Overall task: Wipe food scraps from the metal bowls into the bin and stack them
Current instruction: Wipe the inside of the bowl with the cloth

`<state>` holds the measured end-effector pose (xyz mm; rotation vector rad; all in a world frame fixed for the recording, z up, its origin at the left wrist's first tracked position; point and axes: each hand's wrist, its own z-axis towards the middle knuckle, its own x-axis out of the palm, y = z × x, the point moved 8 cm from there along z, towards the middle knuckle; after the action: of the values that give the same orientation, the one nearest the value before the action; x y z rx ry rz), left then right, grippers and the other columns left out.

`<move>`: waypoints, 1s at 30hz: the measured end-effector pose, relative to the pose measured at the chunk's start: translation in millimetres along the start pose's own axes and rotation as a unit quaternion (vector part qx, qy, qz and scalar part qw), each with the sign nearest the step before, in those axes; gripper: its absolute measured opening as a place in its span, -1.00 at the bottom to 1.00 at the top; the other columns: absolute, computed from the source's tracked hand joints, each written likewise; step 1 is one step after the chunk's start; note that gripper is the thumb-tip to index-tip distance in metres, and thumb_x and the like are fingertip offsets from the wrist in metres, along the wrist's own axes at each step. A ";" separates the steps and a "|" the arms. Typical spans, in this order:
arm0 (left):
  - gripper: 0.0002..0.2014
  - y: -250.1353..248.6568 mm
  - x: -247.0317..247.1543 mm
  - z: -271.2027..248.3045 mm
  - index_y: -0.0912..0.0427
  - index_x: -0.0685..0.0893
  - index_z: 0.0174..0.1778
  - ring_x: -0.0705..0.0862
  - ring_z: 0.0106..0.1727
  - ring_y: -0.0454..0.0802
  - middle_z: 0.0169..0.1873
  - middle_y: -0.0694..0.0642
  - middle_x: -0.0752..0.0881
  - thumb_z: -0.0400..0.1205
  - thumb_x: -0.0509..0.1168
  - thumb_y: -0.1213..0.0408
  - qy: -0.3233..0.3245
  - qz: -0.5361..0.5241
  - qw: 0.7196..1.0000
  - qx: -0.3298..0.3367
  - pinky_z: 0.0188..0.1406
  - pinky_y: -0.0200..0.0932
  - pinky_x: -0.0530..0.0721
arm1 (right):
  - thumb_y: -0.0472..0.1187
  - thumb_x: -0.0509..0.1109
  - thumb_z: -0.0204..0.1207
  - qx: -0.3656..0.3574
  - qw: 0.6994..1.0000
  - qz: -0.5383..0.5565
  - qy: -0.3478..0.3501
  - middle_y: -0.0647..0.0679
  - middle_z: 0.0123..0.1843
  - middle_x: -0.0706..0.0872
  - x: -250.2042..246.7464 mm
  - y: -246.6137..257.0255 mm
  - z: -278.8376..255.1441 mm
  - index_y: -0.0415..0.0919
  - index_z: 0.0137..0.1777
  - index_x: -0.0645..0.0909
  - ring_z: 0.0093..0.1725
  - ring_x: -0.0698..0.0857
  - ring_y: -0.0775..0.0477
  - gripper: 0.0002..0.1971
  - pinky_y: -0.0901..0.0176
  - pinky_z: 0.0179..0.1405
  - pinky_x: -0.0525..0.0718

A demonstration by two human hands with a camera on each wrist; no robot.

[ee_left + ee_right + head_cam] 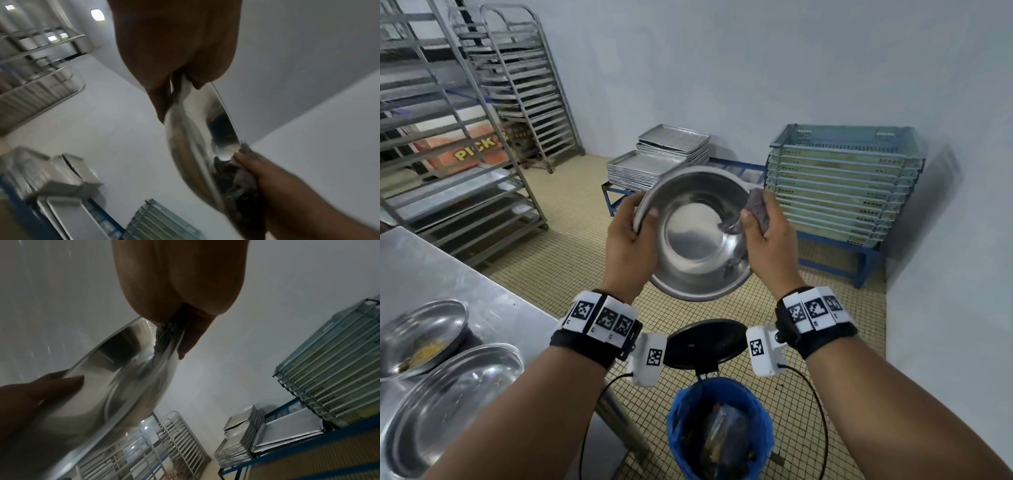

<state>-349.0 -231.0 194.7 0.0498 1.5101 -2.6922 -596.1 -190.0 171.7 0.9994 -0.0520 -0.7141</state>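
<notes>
The left hand grips the tilted bowl by its rim above the bin; the right hand pinches a cloth against its inner wall.

You are standing in the back room of a commercial kitchen or bakery, and the fittings around you say so: tall steel tray racks on castors line the left wall, baking trays sit in stacks on a low blue frame, and pale green plastic crates are piled high beside them. The floor is laid in small yellowish tiles under plain pale walls. At your left is a stainless steel desk carrying used metal bowls, and a pedal bin with a blue liner stands open by it.
</notes>
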 end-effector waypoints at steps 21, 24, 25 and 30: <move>-0.80 13.1 -16.3 -6.0 0.06 0.71 0.12 0.72 -0.05 -0.09 -0.01 0.00 0.77 0.79 0.35 0.01 -0.134 0.128 0.978 -0.095 0.07 0.04 0.79 | -0.05 0.29 0.78 -0.096 0.990 -0.100 -0.003 0.05 -0.02 0.83 8.9 6.7 -6.9 -0.17 0.56 0.53 -0.19 0.79 0.07 -0.59 0.22 -0.19 0.79; -0.52 27.3 5.8 -16.0 0.20 0.78 -0.09 0.83 -0.15 0.06 -0.23 0.13 0.86 0.81 0.24 -0.15 -0.061 0.020 0.967 -0.249 -0.05 0.02 0.81 | 0.03 0.19 0.80 -0.142 0.983 -0.120 0.005 -0.02 -0.13 0.81 16.3 14.3 -18.9 -0.13 0.57 0.50 -0.31 0.75 0.00 -0.57 0.05 -0.35 0.77; -0.48 35.0 12.8 -21.2 0.24 0.79 -0.05 0.87 -0.11 0.12 -0.21 0.17 0.88 0.79 0.25 -0.19 -0.045 -0.023 0.950 -0.307 -0.04 0.03 0.83 | 0.01 0.20 0.80 -0.159 0.979 -0.128 0.010 0.01 -0.13 0.80 20.3 16.3 -24.7 -0.14 0.56 0.51 -0.35 0.71 0.02 -0.58 0.11 -0.39 0.73; -0.61 54.7 32.4 -34.3 0.38 0.77 0.09 0.90 -0.13 0.16 -0.17 0.24 0.89 0.77 0.40 0.02 -0.075 -0.237 0.870 -0.426 0.00 0.04 0.86 | -0.08 0.26 0.78 -0.212 0.962 -0.169 0.028 -0.07 -0.03 0.84 39.0 17.5 -58.2 -0.16 0.52 0.52 -0.33 0.72 0.07 -0.64 0.37 -0.41 0.53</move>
<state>-377.8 -231.2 128.5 -0.6163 2.7598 -1.9257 -536.1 -162.8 142.2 0.6173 0.3178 -0.9597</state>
